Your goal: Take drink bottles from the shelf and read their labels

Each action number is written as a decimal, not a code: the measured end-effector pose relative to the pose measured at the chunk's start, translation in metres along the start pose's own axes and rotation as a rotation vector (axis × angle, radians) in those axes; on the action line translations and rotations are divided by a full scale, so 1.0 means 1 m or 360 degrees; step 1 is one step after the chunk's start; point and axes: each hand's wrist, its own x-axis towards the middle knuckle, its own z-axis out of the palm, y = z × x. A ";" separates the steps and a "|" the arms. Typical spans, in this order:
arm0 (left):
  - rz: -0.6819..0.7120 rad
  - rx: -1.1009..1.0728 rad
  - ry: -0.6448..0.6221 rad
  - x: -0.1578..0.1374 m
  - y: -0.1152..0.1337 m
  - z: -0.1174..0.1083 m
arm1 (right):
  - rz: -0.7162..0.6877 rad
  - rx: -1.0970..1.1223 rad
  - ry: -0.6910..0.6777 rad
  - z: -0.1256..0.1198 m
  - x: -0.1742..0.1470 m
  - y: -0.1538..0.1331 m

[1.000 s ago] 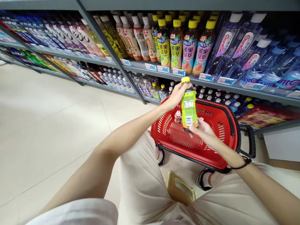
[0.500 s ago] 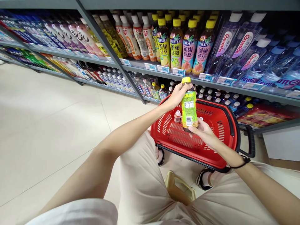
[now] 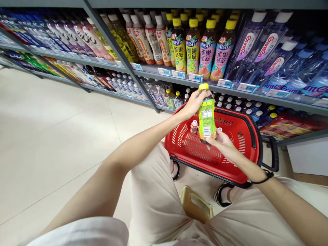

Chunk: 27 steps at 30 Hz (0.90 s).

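Note:
A tea bottle (image 3: 207, 118) with a yellow cap and a yellow-green label is held upright between both hands, its barcode side facing me. My left hand (image 3: 196, 102) is closed around its neck, just below the cap. Lower down, my right hand (image 3: 221, 143) grips the base, with the thumb in front and the other fingers partly hidden behind. Beneath the bottle is a red shopping basket (image 3: 205, 160). Inside it, a small bottle with a whitish cap (image 3: 194, 126) stands left of the tea bottle; another pale cap (image 3: 219, 129) shows partly at the right.
The shelf (image 3: 164, 72) ahead carries tea bottles (image 3: 192, 48), water bottles (image 3: 266, 44) and orange-labelled bottles (image 3: 153, 41), with price tags along its edge. More drinks fill the lower shelf. A black basket handle (image 3: 274, 153) sticks out right. A beige stool (image 3: 188, 201) is between my legs.
Almost nothing differs. Both hands keep the same hold on the tea bottle, and the view has shifted only very slightly.

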 end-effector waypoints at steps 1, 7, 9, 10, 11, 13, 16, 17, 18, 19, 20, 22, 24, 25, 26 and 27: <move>-0.0006 -0.0006 -0.0001 0.000 0.000 0.000 | 0.0004 -0.0001 0.0000 0.000 0.000 0.000; -0.0026 -0.0039 0.0003 0.000 0.000 0.000 | 0.0020 0.0018 0.0004 0.000 0.000 0.001; -0.0024 -0.0041 -0.0007 0.000 0.000 0.000 | 0.0025 0.0018 0.0009 -0.001 0.001 0.002; -0.0023 -0.0036 -0.0012 0.000 0.000 0.000 | 0.0025 0.0022 0.0015 -0.001 0.001 0.002; -0.0023 -0.0030 -0.0015 0.000 -0.001 -0.001 | 0.0025 0.0026 0.0021 -0.001 0.001 0.003; -0.0024 -0.0019 -0.0018 0.000 -0.001 -0.001 | 0.0022 0.0029 0.0028 -0.001 0.001 0.004; -0.0032 -0.0014 -0.0020 0.001 -0.001 -0.001 | 0.0020 0.0034 0.0027 -0.001 0.001 0.004; -0.0038 -0.0011 -0.0019 0.001 -0.001 -0.001 | 0.0020 0.0036 0.0027 -0.001 0.001 0.004; -0.0046 -0.0003 -0.0016 0.001 -0.001 -0.001 | 0.0020 0.0040 0.0027 -0.001 0.001 0.004; -0.0058 0.0009 -0.0014 0.001 -0.001 -0.001 | 0.0020 0.0042 0.0027 -0.001 0.002 0.004; -0.0069 0.0021 -0.0009 0.001 -0.002 -0.002 | 0.0021 0.0042 0.0027 -0.002 0.002 0.004; -0.0078 0.0038 -0.0005 0.001 -0.002 -0.002 | 0.0031 0.0034 0.0027 -0.002 0.002 0.004; -0.0070 0.0043 -0.0009 0.001 -0.002 -0.002 | 0.0039 0.0033 0.0035 -0.002 0.003 0.005; -0.0064 0.0045 -0.0011 0.001 -0.002 -0.002 | 0.0042 0.0038 0.0038 -0.002 0.003 0.005; -0.0059 0.0048 -0.0011 0.001 -0.002 -0.002 | 0.0043 0.0046 0.0041 -0.002 0.003 0.006; -0.0056 0.0052 -0.0009 0.001 -0.001 -0.002 | 0.0042 0.0053 0.0043 -0.002 0.003 0.006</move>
